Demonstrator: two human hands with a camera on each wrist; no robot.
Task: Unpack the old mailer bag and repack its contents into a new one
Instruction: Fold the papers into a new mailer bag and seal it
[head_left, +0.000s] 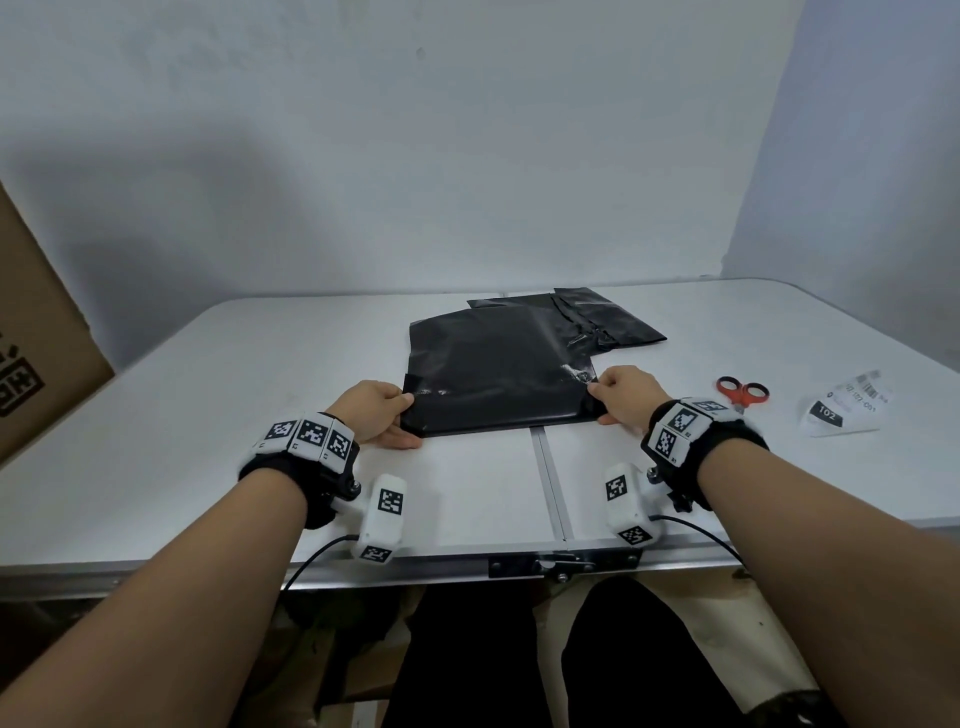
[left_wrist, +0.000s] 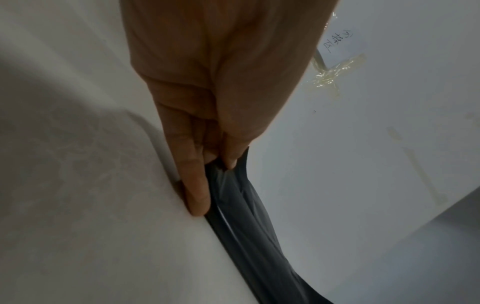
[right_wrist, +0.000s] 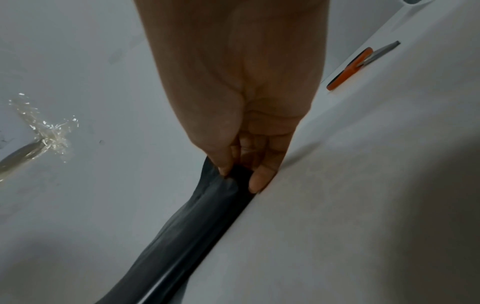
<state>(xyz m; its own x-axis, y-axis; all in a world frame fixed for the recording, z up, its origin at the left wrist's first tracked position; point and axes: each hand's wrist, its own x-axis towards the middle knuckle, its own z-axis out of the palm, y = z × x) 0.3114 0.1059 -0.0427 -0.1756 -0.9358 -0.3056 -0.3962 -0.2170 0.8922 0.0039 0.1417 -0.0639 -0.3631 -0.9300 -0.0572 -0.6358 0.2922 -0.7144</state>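
Note:
A black mailer bag (head_left: 493, 369) lies flat in the middle of the white table (head_left: 208, 415), its near end folded over as a flap. My left hand (head_left: 400, 410) pinches the flap's left corner between thumb and fingers. At the other end, my right hand (head_left: 597, 402) pinches the flap's right corner. The left wrist view shows the thumb and fingers (left_wrist: 231, 160) nipping the black film (left_wrist: 241, 205); the right wrist view shows the same grip (right_wrist: 228, 172) on the bag (right_wrist: 197, 222). A second, torn black mailer (head_left: 608, 317) lies behind, partly under the first.
Red-handled scissors (head_left: 742, 393) (right_wrist: 350, 67) lie to the right of my right hand. A peeled white shipping label (head_left: 844, 405) rests beyond them. A cardboard box (head_left: 36, 332) leans at the table's left edge. A metal seam (head_left: 550, 478) runs down the table's middle.

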